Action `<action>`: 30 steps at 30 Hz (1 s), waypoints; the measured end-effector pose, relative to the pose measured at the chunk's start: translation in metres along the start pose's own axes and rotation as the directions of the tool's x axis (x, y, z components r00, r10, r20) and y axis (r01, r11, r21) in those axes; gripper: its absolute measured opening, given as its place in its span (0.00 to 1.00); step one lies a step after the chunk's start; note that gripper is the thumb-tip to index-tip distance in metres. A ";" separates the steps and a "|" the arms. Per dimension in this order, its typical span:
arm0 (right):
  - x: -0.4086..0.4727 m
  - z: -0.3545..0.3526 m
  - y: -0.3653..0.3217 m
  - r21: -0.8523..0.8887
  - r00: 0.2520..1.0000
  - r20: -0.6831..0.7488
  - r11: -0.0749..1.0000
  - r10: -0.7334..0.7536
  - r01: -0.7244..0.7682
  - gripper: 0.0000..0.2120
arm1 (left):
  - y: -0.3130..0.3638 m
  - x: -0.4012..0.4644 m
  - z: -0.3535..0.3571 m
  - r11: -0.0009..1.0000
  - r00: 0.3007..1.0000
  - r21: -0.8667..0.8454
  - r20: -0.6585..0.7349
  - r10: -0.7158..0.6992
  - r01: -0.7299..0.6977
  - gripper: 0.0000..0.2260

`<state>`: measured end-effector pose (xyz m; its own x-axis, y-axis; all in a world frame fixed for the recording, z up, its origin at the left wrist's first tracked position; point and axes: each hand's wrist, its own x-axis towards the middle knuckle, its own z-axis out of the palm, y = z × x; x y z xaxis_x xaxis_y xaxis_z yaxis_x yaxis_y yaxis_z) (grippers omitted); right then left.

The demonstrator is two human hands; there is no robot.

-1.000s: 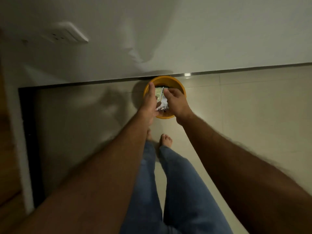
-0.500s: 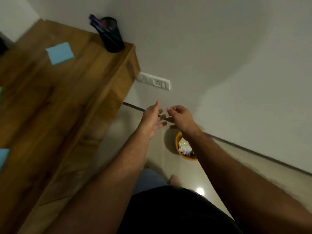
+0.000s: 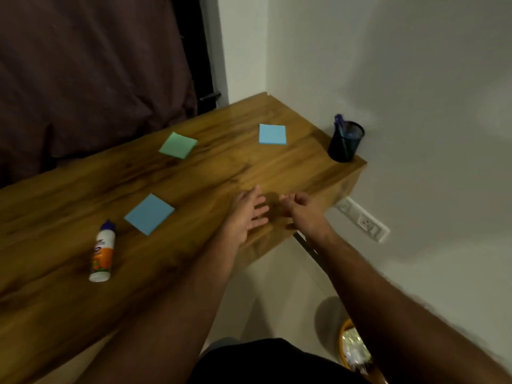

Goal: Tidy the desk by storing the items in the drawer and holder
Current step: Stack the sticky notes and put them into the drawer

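A wooden desk (image 3: 194,173) was seen running from the lower left to its far right corner against the wall, and every place below is given relative to it. Nearest its left end, a white glue bottle (image 3: 102,252) with a blue cap and orange label was laid on its side, close to the desk's front edge. Just right of the bottle and farther in, a blue sticky-note pad (image 3: 149,213) was set flat, apart from the bottle. Toward the desk's back edge, a green sticky-note pad (image 3: 178,145) was laid flat, with bare wood all around it. Further right, a second blue pad (image 3: 272,134) was placed near the back right part of the top, well apart from the other two.

Over the desk's front right edge, the left hand (image 3: 248,214) was held with fingers spread and loose, nothing grasped. Just beside it, the right hand (image 3: 303,212) was held past the desk's right end with fingers curled loosely inward; nothing was seen gripped in it. A narrow gap was kept between the two hands.

At the desk's far right corner, a dark mesh pen holder (image 3: 345,142) was stood upright, right at the edge, with pens (image 3: 340,123) inside. Below the desk's right end, a yellow bin (image 3: 349,345) was partly seen on the floor. A wide band of bare wood was left between the pads and the holder.
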<state>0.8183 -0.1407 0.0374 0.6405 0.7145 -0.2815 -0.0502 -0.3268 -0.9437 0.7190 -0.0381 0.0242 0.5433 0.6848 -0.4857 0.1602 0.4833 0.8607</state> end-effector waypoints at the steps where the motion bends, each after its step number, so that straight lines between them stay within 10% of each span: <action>1: 0.004 0.012 -0.004 -0.009 1.000 0.007 1.000 -0.008 0.008 0.09 | 0.005 0.003 -0.012 1.000 1.000 -0.006 -0.015 -0.001 0.000 0.21; 18: 0.076 0.183 -0.033 -0.120 0.935 0.348 0.987 -0.061 0.109 0.08 | 0.040 0.023 -0.186 0.995 0.896 -0.081 -0.444 0.014 -0.055 0.16; 30: 0.215 0.095 -0.061 -0.279 0.952 0.257 0.931 -0.165 0.236 0.05 | 0.070 0.126 -0.092 0.990 0.885 -0.070 -0.458 0.079 -0.125 0.10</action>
<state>0.8863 0.0913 0.0181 0.4209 0.8934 -0.1574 0.3186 -0.3080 -0.8965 0.7230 0.1320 0.0096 0.1160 0.8945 -0.4319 0.0328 0.4311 0.9017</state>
